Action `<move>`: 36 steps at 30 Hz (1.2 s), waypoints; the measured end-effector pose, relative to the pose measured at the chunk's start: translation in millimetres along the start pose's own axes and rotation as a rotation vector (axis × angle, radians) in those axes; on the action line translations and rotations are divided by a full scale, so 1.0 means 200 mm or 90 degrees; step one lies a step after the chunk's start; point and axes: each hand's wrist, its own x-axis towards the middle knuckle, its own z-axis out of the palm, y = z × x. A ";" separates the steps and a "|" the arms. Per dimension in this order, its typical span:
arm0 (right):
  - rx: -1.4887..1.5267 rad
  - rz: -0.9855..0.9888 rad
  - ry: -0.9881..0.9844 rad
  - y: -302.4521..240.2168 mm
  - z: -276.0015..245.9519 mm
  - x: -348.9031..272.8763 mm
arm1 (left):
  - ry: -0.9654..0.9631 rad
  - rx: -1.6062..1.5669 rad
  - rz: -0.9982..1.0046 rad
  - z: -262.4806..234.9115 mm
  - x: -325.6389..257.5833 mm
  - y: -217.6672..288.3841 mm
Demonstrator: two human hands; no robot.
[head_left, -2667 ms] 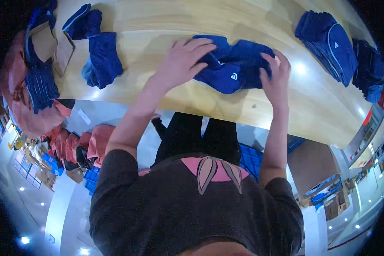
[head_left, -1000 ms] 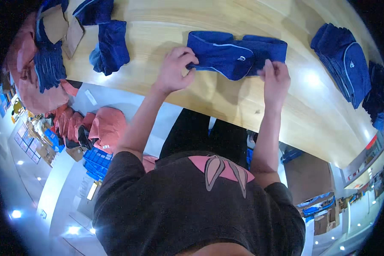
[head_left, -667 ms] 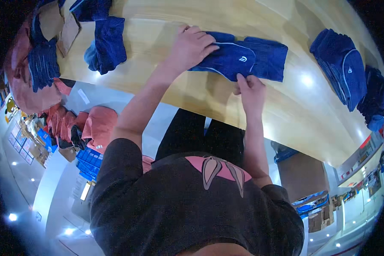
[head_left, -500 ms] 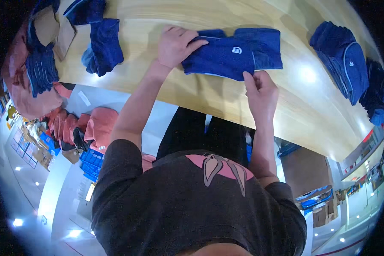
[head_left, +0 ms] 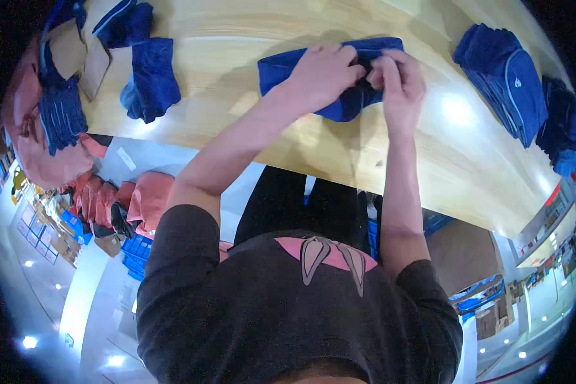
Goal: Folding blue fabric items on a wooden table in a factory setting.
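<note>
In front of me on the table lies a navy blue cloth piece (head_left: 276, 70), partly folded over, its middle hidden by my hands. My left hand (head_left: 320, 78) reaches across it with curled fingers gripping the fabric near the centre. Close beside, my right hand (head_left: 400, 89) pinches the cloth at its right part, thumb and fingers pressed together. The two hands' fingertips nearly meet. A dark fold shows between them, and one corner of the cloth hangs toward me.
The pale wooden table (head_left: 217, 83) curves around me. A stack of navy pieces with light piping (head_left: 502, 83) stands at right, beside a darker bundle (head_left: 560, 121). More blue pieces (head_left: 153, 80) and brown cardboard (head_left: 68, 48) lie at left. Pink-red bundles (head_left: 150, 201) sit below the table's left edge.
Both hands have moved inward and away from me, the left one rightward across the cloth. The cloth has been turned over or refolded; its white mark no longer shows.
</note>
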 end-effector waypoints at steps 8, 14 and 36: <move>-0.042 -0.012 -0.001 0.13 0.05 0.11 | -0.027 -0.058 0.072 0.08 -0.09 -0.12; -0.055 -0.022 0.011 0.19 0.06 0.13 | -0.024 -0.209 0.057 -0.13 -0.13 -0.02; 0.005 -0.072 -0.266 -0.08 0.28 -0.49 | 0.267 -0.575 -0.153 -0.49 -0.43 -0.01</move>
